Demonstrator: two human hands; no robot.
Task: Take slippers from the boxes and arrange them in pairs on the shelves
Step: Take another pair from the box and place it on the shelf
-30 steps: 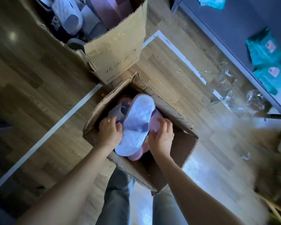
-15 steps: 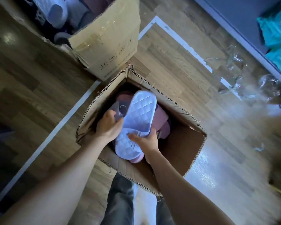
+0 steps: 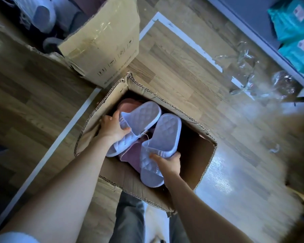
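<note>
An open cardboard box stands on the floor in front of my legs. Over it I hold two pale lilac quilted slippers. My left hand grips the left slipper at its strap. My right hand grips the right slipper at its strap, its toe end hanging toward me. Pink slippers lie beneath them inside the box.
A bigger cardboard box with more slippers stands behind at the upper left. Crumpled clear plastic wrap lies on the wooden floor to the right. A grey shelf with teal packets runs along the upper right.
The two lilac slippers were stacked together in the box. Now they are apart, one in each hand, and lifted a little higher.
</note>
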